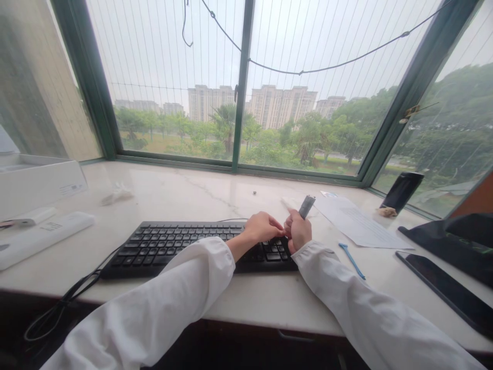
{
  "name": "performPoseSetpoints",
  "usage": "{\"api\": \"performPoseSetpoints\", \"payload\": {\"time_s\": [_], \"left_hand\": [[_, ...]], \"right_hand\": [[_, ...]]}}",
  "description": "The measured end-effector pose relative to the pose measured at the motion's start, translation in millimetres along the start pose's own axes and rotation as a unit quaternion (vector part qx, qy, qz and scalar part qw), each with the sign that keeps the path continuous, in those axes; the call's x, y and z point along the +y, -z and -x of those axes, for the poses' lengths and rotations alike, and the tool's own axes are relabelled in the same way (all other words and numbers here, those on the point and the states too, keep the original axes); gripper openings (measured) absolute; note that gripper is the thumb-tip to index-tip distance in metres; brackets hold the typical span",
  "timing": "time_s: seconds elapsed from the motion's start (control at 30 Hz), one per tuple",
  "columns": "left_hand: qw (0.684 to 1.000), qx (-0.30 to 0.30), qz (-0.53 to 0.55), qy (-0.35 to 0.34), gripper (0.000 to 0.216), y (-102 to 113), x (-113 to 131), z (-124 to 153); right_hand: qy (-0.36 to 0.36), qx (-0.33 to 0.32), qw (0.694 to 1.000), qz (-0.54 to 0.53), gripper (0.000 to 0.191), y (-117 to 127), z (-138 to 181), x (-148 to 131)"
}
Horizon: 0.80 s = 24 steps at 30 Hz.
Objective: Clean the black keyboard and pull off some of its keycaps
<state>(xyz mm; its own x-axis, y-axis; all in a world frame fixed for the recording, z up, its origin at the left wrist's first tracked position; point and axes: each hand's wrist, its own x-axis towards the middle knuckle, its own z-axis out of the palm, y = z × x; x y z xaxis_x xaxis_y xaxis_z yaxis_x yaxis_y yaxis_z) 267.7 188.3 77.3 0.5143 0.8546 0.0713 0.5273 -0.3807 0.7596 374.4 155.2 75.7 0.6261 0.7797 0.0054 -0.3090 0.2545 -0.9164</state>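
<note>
A black keyboard [169,236] lies on the pale marble-look countertop. My right hand [299,232] is closed in a fist over its right end. A dark grey, flat, stick-like object [307,206] is gripped in it and sticks up past the thumb with an uneven tip; its lower part is hidden. My left hand [264,227] reaches across the keyboard, and its fingertips are pinched together against the lower fingers of the right hand. Whatever lies between those fingertips is too small to make out.
To the right lie a blue slim tool [352,260], paper sheets [346,221], a phone [442,282], a black bag [462,241] and a dark cylinder [402,192]. A white box [42,180] and white bar-shaped item [46,236] sit left. The keyboard cable [73,293] hangs over the front edge.
</note>
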Motion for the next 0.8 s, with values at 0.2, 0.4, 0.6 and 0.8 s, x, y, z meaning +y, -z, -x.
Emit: {"api": "performPoseSetpoints", "payload": {"time_s": [0.2, 0.4, 0.6, 0.8], "left_hand": [[1.0, -0.005, 0.001, 0.009, 0.028, 0, 3, 0], [1.0, -0.018, -0.012, -0.018, 0.031, 0, 1, 0], [0.99, -0.043, -0.064, -0.115, 0.022, 6, -4, 2], [0.978, -0.015, -0.098, -0.183, 0.02, 10, -2, 11]], "right_hand": [[-0.009, 0.014, 0.999, -0.039, 0.039, -1, 2, -1], [0.011, 0.019, 0.997, -0.07, 0.042, 0, 7, -3], [-0.011, -0.004, 0.994, -0.105, 0.044, 5, 1, -4], [-0.001, -0.009, 0.996, -0.089, 0.042, 8, -2, -3]]}}
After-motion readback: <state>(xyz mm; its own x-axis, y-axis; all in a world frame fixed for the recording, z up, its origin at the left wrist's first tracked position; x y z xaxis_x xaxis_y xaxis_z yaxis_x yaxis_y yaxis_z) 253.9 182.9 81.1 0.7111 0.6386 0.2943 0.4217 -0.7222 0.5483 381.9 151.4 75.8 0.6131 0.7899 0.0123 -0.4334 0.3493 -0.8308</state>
